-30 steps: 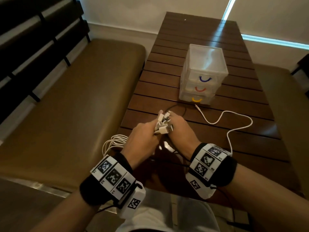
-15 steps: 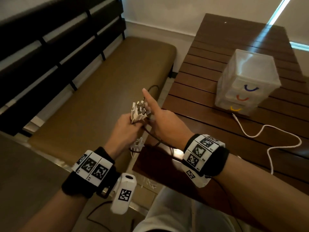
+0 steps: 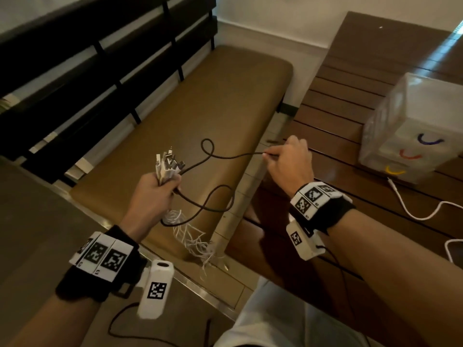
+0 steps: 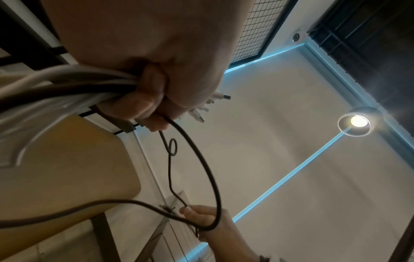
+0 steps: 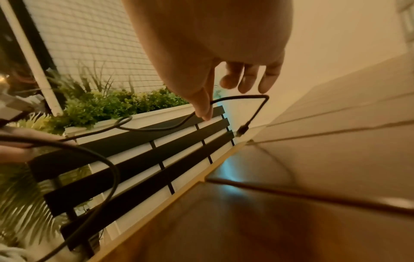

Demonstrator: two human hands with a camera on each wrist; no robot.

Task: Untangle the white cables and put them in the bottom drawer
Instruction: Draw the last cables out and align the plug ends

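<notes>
White cables [image 3: 170,169] clenched in left hand [image 3: 150,194], black cable [image 3: 225,156] pinched by right hand [image 3: 288,161], drawer unit [image 3: 411,131] far right on worktop [image 3: 350,101].

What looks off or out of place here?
A black cable is mixed into the white cables bunched in the left hand; the right hand pinches its end. White strands dangle over the bench.

- right hand [image 3: 288,162] is pulling away from the left hand [image 3: 150,194] now, dragging a black cable [image 3: 208,156] out of the bundle of white cables [image 3: 166,169]
- both hands are drifting off the table [image 3: 350,116], over toward the bench [image 3: 200,108]
- the black cable's looping loose between them
</notes>
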